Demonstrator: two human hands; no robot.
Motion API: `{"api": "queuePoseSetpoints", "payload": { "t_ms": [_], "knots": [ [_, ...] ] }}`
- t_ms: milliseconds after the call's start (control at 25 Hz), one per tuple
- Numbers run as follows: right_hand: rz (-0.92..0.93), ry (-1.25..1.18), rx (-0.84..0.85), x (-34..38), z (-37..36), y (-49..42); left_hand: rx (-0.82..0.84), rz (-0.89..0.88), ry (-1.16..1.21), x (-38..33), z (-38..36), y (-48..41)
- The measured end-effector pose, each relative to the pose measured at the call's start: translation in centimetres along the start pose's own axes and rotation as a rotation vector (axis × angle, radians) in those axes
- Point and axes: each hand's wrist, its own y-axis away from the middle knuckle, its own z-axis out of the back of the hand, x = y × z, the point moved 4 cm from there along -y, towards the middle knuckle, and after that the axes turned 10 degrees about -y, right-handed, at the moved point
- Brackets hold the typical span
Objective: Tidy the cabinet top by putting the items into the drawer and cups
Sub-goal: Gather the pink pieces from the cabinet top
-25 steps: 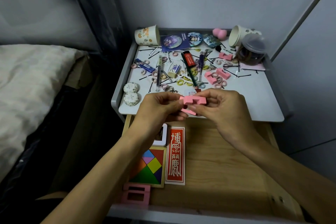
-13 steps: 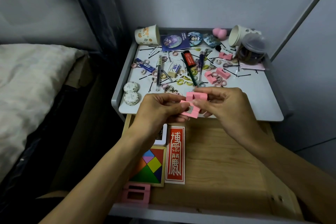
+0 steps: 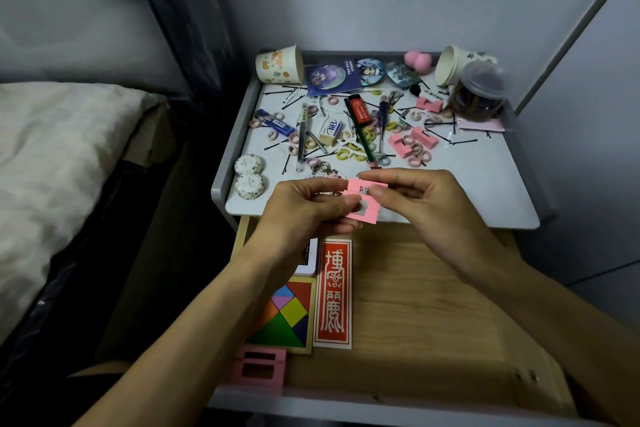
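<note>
We pinch the pink pieces (image 3: 365, 215) with our left hand (image 3: 304, 215) and right hand (image 3: 426, 208); they hover at 6 o'clock of the cabinet top (image 3: 467, 180), above the open drawer (image 3: 415, 305); one tipped cup (image 3: 278, 64) lies at 11 o'clock.

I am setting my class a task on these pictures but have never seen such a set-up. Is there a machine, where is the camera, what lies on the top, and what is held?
There is no machine: a person works with two bare hands. The one camera sits on the person's head, looking forward and down, so the arms enter from the bottom edge. The left hand and the right hand together pinch small pink pieces above the front of the white cabinet top. That top holds two paper cups, a clear jar, black hairpins and small hair rings. Below, an open wooden drawer holds a coloured tangram puzzle, a red card and a pink frame.
</note>
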Motion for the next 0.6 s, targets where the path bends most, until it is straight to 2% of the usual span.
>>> {"api": "queuePoseSetpoints", "payload": {
  "t_ms": [160, 320, 600],
  "knots": [
    [0.068, 0.118, -0.020, 0.6, -0.2, 0.3, 0.017, -0.027, -0.034, -0.1, 0.0, 0.0],
    [0.204, 0.376, -0.040, 1.5, -0.6, 0.8, 0.005, -0.026, -0.020, 0.1, 0.2, 0.0],
    [0.337, 0.618, 0.089, 1.4, -1.4, 1.0, -0.028, -0.014, -0.052, 0.4, 0.7, -0.2]
  ]
}}
